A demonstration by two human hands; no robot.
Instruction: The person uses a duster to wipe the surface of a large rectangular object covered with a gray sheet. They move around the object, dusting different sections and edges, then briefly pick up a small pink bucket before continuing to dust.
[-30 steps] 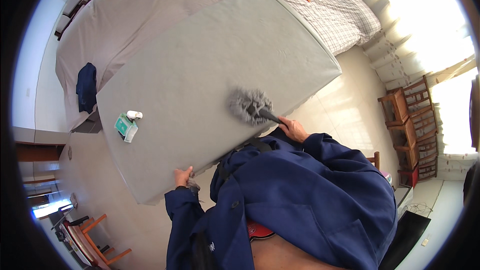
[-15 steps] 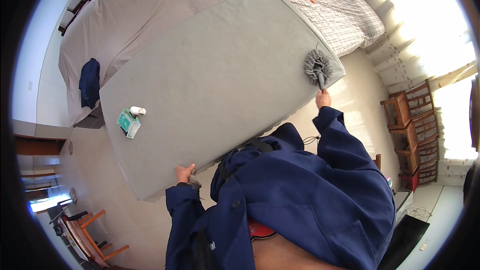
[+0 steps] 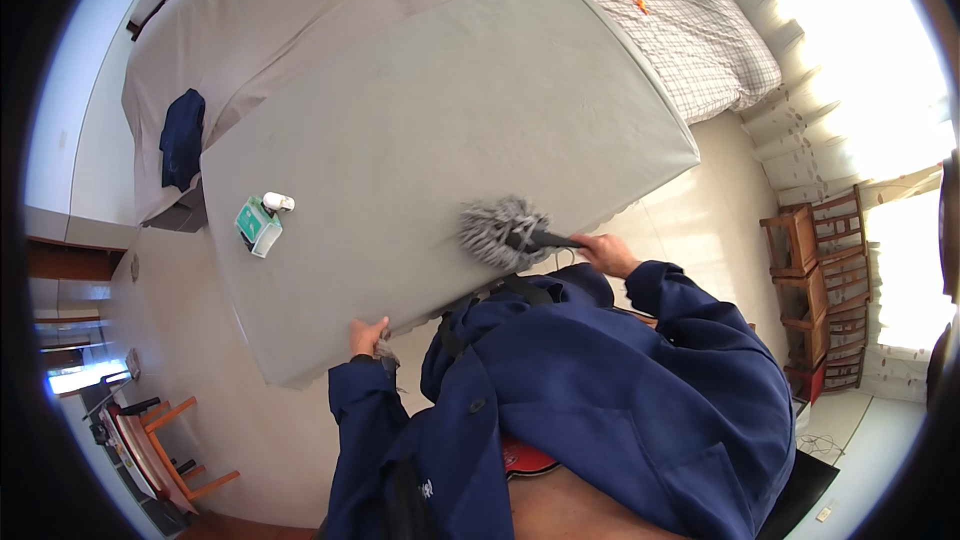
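Note:
My right hand grips the black handle of a grey fluffy duster. The duster's head rests on the grey-covered long table, near its front edge. By the table's near left edge, my left hand is closed around a grey cloth, which hangs partly hidden beneath the fingers. Toward the table's left end stand a green-and-white box and, touching or very close to it, a small white bottle lying on its side.
Behind the table is a beige-covered surface with a checked cloth and small orange things. A dark blue garment hangs at left. Stacked wooden chairs stand at right by the curtains; an orange-legged chair is lower left.
My right hand has drawn the duster from the table's right end leftward and nearer to my body. My left hand has barely moved. The view has shifted slightly.

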